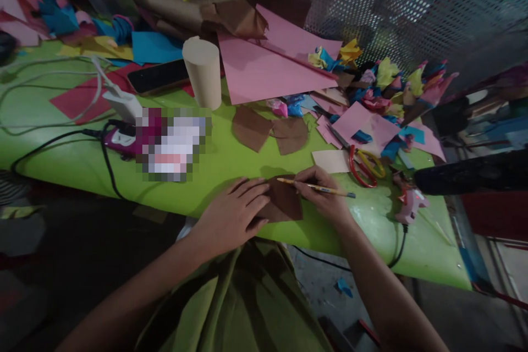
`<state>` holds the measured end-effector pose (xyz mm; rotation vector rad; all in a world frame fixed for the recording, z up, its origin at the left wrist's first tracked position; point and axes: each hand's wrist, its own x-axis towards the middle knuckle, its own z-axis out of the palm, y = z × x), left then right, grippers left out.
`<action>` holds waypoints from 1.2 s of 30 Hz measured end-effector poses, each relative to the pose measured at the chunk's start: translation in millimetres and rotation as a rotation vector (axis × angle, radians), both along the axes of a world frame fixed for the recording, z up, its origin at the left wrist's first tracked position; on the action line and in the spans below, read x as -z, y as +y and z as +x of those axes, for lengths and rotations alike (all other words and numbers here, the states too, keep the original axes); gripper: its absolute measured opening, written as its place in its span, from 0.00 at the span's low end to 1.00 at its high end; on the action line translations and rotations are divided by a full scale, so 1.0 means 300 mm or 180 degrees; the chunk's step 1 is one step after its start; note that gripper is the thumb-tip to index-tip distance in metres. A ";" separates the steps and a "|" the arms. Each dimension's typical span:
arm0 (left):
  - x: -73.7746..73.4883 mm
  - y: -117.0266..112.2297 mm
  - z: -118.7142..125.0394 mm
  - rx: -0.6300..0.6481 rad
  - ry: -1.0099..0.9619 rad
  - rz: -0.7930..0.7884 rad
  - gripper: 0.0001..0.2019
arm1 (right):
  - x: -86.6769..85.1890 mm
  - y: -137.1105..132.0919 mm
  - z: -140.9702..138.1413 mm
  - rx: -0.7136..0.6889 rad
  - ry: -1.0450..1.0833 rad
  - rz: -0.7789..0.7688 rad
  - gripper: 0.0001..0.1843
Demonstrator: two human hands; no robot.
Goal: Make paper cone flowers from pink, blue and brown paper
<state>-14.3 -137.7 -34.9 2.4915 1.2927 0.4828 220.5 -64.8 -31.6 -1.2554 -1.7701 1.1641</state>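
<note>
A piece of brown paper [284, 203] lies on the green table near its front edge. My left hand [237, 212] rests flat across the paper's left side, fingers stretched out. In my right hand [324, 192] is a pencil [330, 190], held at a slant with one end pointing left over the paper's upper part. Whether that end touches the paper I cannot tell. Two cut brown paper pieces [252, 128] lie just beyond my hands. Right of them are scissors [365, 168] with red and yellow handles, beside a pale paper piece [330, 161].
A glue gun [410, 203] with a black cord lies at the right. To the left are a power strip [119, 140] with a white charger, cables and a phone [159, 76]. A tan paper cylinder [203, 74], pink sheets [264, 71] and coloured scraps fill the back.
</note>
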 end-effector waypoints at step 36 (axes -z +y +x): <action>-0.002 -0.016 -0.019 0.0059 0.0086 0.0147 0.16 | -0.039 -0.023 -0.014 0.0010 0.0459 -0.0524 0.15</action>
